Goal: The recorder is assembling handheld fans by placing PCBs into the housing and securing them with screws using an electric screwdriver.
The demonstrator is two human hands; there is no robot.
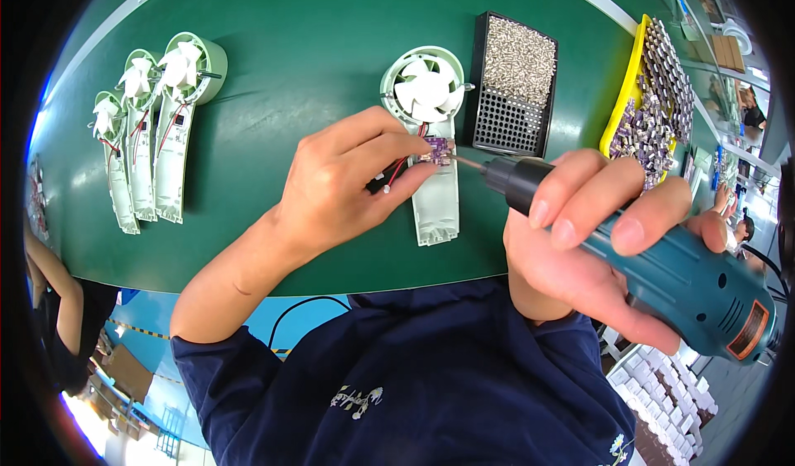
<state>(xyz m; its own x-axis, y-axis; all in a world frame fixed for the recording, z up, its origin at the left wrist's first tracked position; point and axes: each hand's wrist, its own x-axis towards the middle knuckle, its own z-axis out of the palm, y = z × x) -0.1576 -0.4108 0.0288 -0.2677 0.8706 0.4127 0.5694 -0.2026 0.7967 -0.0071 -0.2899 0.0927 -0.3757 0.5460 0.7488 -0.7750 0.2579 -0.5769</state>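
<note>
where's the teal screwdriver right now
In the head view, the teal screwdriver is right of centre, held in the right hand, its tip at the purple board.

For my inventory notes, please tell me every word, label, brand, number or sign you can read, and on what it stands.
No text reads clearly.
Teal power tool: orange-edged label, too small to read.
Navy shirt: pale embroidery, perhaps partly lettering, not legible.

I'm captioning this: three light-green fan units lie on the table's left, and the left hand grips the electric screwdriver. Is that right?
No: the head view shows the right hand gripping the electric screwdriver, not the left hand.
</note>
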